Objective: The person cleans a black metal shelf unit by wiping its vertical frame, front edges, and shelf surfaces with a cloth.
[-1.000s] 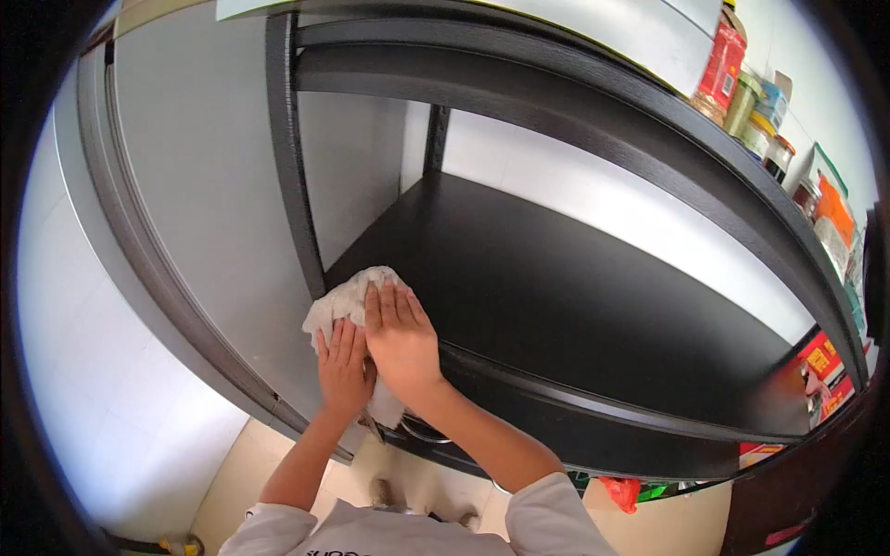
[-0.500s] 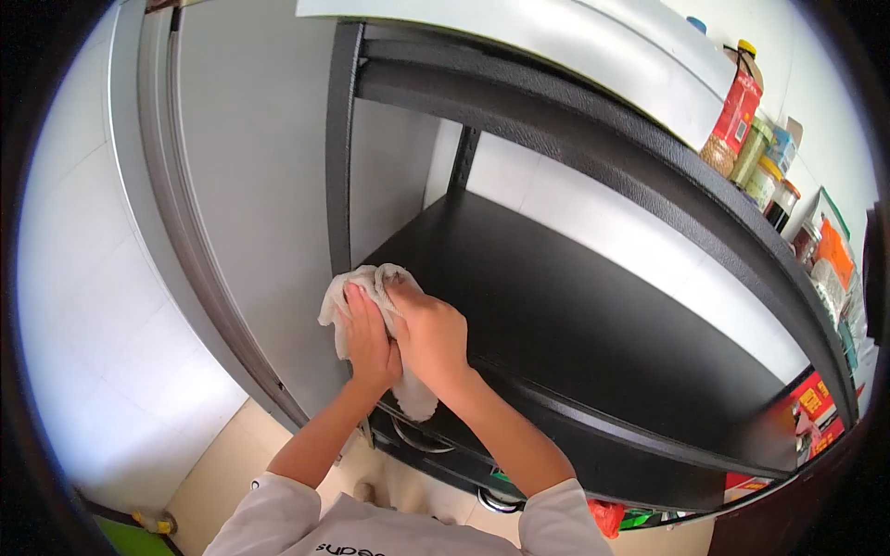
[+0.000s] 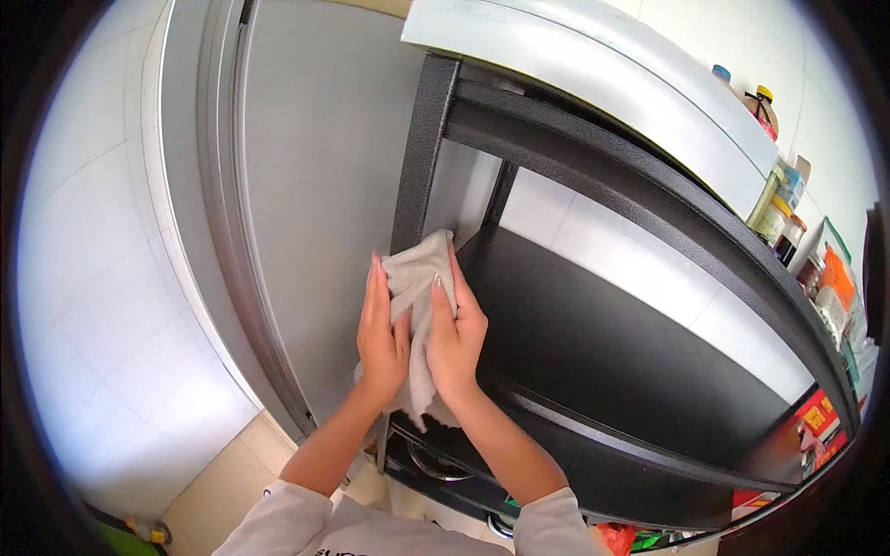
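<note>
A pale grey-beige cloth (image 3: 419, 269) is wrapped around the front corner post (image 3: 425, 176) of a black metal shelf rack. My left hand (image 3: 380, 324) presses the cloth from the left side, fingers pointing up along the post. On the other side my right hand (image 3: 455, 329) grips the cloth, its thumb over the front. The cloth's loose end hangs below between my wrists. Just right of my hands lies the black shelf board (image 3: 593, 343). The part of the post under the cloth is hidden.
A grey panel (image 3: 324, 185) stands close on the left. Above, a silvery-white box-like unit (image 3: 593, 74) sits on the rack's top. Jars (image 3: 777, 218) and a yellow-capped bottle (image 3: 762, 107) stand at the upper right. Red packages (image 3: 818, 422) are at the far right; a pan-like round item (image 3: 436, 461) is below.
My hands have shifted up and right in view with the cloth. Earlier it was bunched near the shelf's corner; now it is spread between both hands around the post. The view has shifted too.
</note>
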Demonstrator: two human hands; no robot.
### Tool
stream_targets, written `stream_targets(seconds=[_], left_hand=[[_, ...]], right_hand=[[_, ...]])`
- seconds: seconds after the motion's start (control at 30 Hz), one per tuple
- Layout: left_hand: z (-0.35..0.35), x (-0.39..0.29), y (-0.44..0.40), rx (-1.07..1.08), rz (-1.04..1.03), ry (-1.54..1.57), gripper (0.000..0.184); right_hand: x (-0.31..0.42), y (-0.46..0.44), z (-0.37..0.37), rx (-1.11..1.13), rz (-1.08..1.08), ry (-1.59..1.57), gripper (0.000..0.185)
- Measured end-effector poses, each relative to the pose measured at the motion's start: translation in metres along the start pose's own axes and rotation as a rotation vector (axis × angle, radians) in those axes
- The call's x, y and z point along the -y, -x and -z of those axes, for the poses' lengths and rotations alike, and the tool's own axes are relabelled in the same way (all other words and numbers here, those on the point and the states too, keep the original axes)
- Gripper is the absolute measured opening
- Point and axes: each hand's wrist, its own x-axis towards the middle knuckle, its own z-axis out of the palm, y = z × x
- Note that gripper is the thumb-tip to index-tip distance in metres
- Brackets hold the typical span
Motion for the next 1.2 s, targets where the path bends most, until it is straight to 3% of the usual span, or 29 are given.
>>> stream_targets(seconds=[0.1, 0.17, 0.2, 0.43, 0.6, 0.7, 0.83, 0.9, 1.0, 1.1, 1.17, 1.2], left_hand=[[0.006, -0.009, -0.036, -0.010, 0.073, 0.185, 0.055], [0.007, -0.016, -0.070, -0.053, 0.018, 0.246, 0.050], [0.006, -0.019, -0.088, -0.100, -0.076, 0.222, 0.048], [0.013, -0.061, -0.167, -0.126, 0.038, 0.489, 0.040], [0.016, -0.044, -0.145, -0.094, 0.173, 0.510, 0.038], [0.015, -0.016, -0.099, -0.069, 0.252, 0.519, 0.037], [0.012, 0.016, -0.021, -0.070, 0.313, 0.429, 0.035], [0.015, 0.018, 0.002, -0.068, 0.413, 0.436, 0.035], [0.019, 0.013, -0.002, -0.020, 0.458, 0.395, 0.034], [0.013, -0.001, -0.042, -0.099, 0.293, 0.396, 0.032], [0.015, -0.015, -0.088, -0.104, 0.208, 0.424, 0.036], [0.021, -0.030, -0.113, -0.078, 0.248, 0.395, 0.035]], right_hand=[[0.021, -0.013, -0.008, 0.032, -0.109, -0.081, 0.036], [0.034, -0.034, -0.016, 0.087, -0.139, -0.154, 0.034], [0.036, -0.046, -0.021, 0.093, -0.139, -0.132, 0.034], [0.069, -0.111, -0.031, 0.111, -0.196, -0.103, 0.040], [0.033, -0.100, -0.025, 0.136, -0.057, -0.049, 0.032], [0.018, -0.062, -0.022, 0.109, 0.031, 0.240, 0.028], [-0.026, -0.003, -0.010, 0.255, -0.130, 0.485, 0.020], [-0.032, 0.016, -0.016, 0.173, -0.063, 0.482, 0.018], [-0.028, 0.018, -0.019, 0.101, -0.086, 0.421, 0.016], [-0.008, -0.013, -0.020, 0.035, -0.057, 0.417, 0.014], [0.025, -0.050, -0.030, -0.079, 0.109, 0.377, 0.013], [0.045, -0.069, -0.034, -0.082, 0.092, 0.320, 0.014]])
